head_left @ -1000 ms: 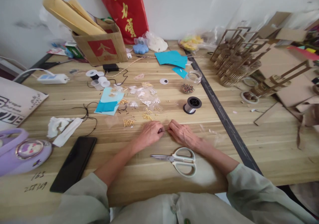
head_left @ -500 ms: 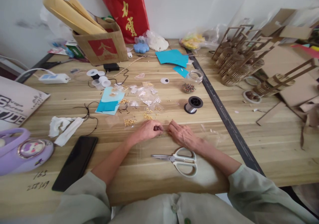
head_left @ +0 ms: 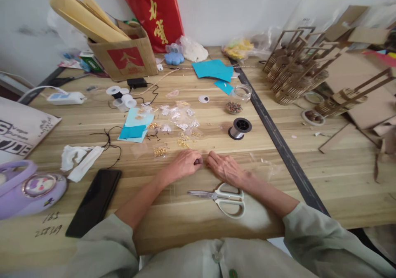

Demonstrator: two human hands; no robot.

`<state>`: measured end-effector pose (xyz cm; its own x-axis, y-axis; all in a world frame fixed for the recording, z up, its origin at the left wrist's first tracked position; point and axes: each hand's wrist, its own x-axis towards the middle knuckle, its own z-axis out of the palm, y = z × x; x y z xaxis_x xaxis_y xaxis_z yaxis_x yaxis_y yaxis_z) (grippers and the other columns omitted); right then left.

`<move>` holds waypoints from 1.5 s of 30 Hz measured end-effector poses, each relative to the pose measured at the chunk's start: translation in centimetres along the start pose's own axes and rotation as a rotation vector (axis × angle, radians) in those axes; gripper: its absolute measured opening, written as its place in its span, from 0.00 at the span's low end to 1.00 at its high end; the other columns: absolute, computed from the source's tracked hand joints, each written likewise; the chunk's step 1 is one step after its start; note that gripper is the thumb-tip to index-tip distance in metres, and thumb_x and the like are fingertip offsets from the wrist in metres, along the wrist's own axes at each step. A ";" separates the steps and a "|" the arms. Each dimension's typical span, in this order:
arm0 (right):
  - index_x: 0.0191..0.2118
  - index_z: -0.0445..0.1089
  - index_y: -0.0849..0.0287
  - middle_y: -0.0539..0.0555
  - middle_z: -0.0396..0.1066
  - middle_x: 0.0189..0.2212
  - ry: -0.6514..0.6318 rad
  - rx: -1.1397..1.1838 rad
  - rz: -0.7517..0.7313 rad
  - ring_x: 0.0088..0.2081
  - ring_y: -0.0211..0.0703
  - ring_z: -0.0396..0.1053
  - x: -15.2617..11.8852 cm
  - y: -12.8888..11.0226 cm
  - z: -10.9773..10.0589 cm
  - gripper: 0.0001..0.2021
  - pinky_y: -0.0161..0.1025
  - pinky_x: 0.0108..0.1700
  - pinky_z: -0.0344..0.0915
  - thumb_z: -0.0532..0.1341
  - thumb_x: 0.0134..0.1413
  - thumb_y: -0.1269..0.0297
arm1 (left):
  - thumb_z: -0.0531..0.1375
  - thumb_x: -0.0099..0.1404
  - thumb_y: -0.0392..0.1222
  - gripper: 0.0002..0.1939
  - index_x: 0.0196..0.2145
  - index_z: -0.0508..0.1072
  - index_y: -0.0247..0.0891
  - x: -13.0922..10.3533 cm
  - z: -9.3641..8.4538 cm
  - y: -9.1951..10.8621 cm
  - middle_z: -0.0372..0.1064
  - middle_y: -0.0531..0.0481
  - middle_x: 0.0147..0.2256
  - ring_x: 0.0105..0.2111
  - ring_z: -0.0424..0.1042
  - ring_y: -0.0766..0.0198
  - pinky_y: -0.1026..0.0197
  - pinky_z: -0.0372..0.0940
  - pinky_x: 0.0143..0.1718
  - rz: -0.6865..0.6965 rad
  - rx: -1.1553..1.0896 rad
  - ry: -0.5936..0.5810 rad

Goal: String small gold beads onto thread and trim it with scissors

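My left hand (head_left: 185, 162) is closed, its fingers curled round a dark brown bead (head_left: 197, 161) that shows only in part. Close by on the right, my right hand (head_left: 224, 166) pinches thumb and fingers together; whatever lies between them is too small to name. A narrow gap separates the fingertips of both hands just above the table. Below them lie scissors (head_left: 216, 195) with pale handles, blades pointing left. Small gold beads (head_left: 183, 140) are scattered beyond my left hand, beside a little heap of gold beads on clear plastic (head_left: 160, 151). A spool of thin clear or silver line (head_left: 239, 128) stands beyond my right hand.
Silvery pieces in small bags (head_left: 182, 119), blue cards (head_left: 133, 130) and a jar of mixed beads (head_left: 234, 107) lie farther back. A black phone (head_left: 93, 203) rests at left. Small bamboo baskets (head_left: 291, 80) stand beyond the dark table seam (head_left: 278, 146).
My right hand's fingertips have shifted slightly left and down, and its raised fingers have curled in. My left hand stays nearly in place, with the dark bead less exposed.
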<state>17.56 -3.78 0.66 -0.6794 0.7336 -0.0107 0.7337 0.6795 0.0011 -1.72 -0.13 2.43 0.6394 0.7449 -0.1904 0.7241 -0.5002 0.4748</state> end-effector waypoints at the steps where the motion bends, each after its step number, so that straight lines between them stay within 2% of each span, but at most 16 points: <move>1: 0.39 0.65 0.63 0.56 0.67 0.37 -0.006 -0.020 0.002 0.28 0.37 0.65 0.0 0.0 0.0 0.09 0.38 0.23 0.43 0.49 0.65 0.74 | 0.58 0.60 0.37 0.06 0.31 0.76 0.37 0.0 0.0 0.0 0.75 0.48 0.32 0.34 0.71 0.60 0.63 0.61 0.36 -0.001 0.014 -0.005; 5: 0.40 0.64 0.63 0.56 0.66 0.37 0.014 -0.011 0.019 0.27 0.36 0.63 0.0 0.1 0.4 0.09 0.37 0.23 0.43 0.48 0.66 0.72 | 0.58 0.60 0.36 0.06 0.31 0.76 0.37 0.0 -0.3 0.1 0.75 0.48 0.33 0.34 0.71 0.60 0.63 0.60 0.36 -0.011 0.030 -0.009; 12: 0.39 0.64 0.63 0.55 0.66 0.36 0.153 0.161 0.056 0.26 0.35 0.62 -0.1 0.8 1.1 0.12 0.35 0.24 0.48 0.47 0.68 0.66 | 0.61 0.61 0.43 0.07 0.34 0.77 0.37 0.0 0.0 0.4 0.74 0.50 0.31 0.31 0.71 0.62 0.63 0.61 0.34 -0.027 -0.051 0.028; 20: 0.41 0.66 0.61 0.55 0.67 0.36 0.185 0.298 -0.015 0.32 0.37 0.67 -0.4 0.6 0.3 0.11 0.32 0.30 0.56 0.48 0.67 0.65 | 0.58 0.62 0.35 0.06 0.31 0.75 0.36 -0.2 0.9 0.5 0.72 0.47 0.32 0.35 0.71 0.61 0.62 0.63 0.39 0.044 0.015 0.051; 22: 0.42 0.66 0.60 0.55 0.67 0.38 0.187 0.377 -0.013 0.35 0.38 0.68 -0.5 0.6 0.1 0.09 0.33 0.33 0.60 0.50 0.66 0.65 | 0.58 0.61 0.35 0.06 0.30 0.75 0.36 -0.2 0.7 0.3 0.71 0.48 0.31 0.33 0.70 0.62 0.63 0.63 0.37 0.037 -0.043 0.063; 25: 0.46 0.65 0.60 0.56 0.68 0.40 0.210 0.549 0.017 0.37 0.39 0.69 -0.5 0.5 0.1 0.08 0.34 0.37 0.63 0.54 0.63 0.66 | 0.59 0.59 0.35 0.04 0.28 0.74 0.35 0.0 0.6 -0.4 0.69 0.52 0.26 0.27 0.67 0.67 0.66 0.61 0.32 -0.008 -0.270 0.073; 27: 0.47 0.65 0.60 0.55 0.70 0.38 0.229 0.689 0.041 0.36 0.39 0.69 -0.4 0.4 0.2 0.09 0.35 0.37 0.64 0.56 0.61 0.66 | 0.60 0.57 0.37 0.04 0.28 0.74 0.35 0.2 0.7 -1.0 0.67 0.54 0.23 0.24 0.64 0.69 0.67 0.59 0.28 -0.023 -0.460 0.048; 30: 0.41 0.68 0.60 0.53 0.72 0.33 0.234 0.867 0.065 0.33 0.37 0.68 -0.2 0.2 0.2 0.07 0.33 0.36 0.64 0.55 0.61 0.68 | 0.60 0.57 0.39 0.06 0.27 0.73 0.33 0.4 0.9 -1.8 0.65 0.55 0.21 0.21 0.61 0.71 0.68 0.57 0.24 -0.011 -0.645 0.000; 33: 0.36 0.71 0.61 0.53 0.73 0.32 0.219 0.934 0.098 0.32 0.37 0.68 -0.1 0.2 -0.1 0.09 0.33 0.36 0.63 0.54 0.62 0.67 | 0.61 0.56 0.40 0.07 0.27 0.71 0.32 0.5 0.8 -2.0 0.65 0.54 0.21 0.21 0.61 0.71 0.68 0.56 0.24 -0.019 -0.709 -0.027; 37: 0.35 0.72 0.62 0.52 0.73 0.30 0.225 0.949 0.174 0.29 0.36 0.66 -0.2 0.7 -0.3 0.09 0.32 0.33 0.61 0.56 0.60 0.64 | 0.61 0.55 0.40 0.07 0.27 0.71 0.32 0.3 0.5 -1.7 0.66 0.53 0.21 0.21 0.62 0.71 0.68 0.57 0.24 -0.040 -0.742 -0.044; 42: 0.34 0.72 0.63 0.49 0.67 0.23 0.212 0.985 0.240 0.25 0.33 0.60 -0.3 1.2 -0.1 0.11 0.31 0.28 0.56 0.55 0.60 0.63 | 0.62 0.55 0.41 0.08 0.27 0.70 0.32 0.4 0.6 -1.6 0.67 0.52 0.21 0.21 0.63 0.71 0.68 0.58 0.24 -0.041 -0.775 -0.041; 45: 0.37 0.72 0.63 0.48 0.67 0.24 0.195 0.994 0.254 0.24 0.32 0.58 -0.3 1.2 -0.1 0.10 0.30 0.27 0.55 0.56 0.59 0.63 | 0.62 0.55 0.41 0.08 0.27 0.71 0.32 0.4 0.8 -1.7 0.68 0.52 0.21 0.22 0.64 0.70 0.68 0.58 0.25 -0.045 -0.795 -0.039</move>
<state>18.61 -3.16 0.80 -0.4290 0.9026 0.0365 0.4708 0.2579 -0.8437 -2.42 0.68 0.87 0.6331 0.7337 -0.2466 0.3575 0.0053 0.9339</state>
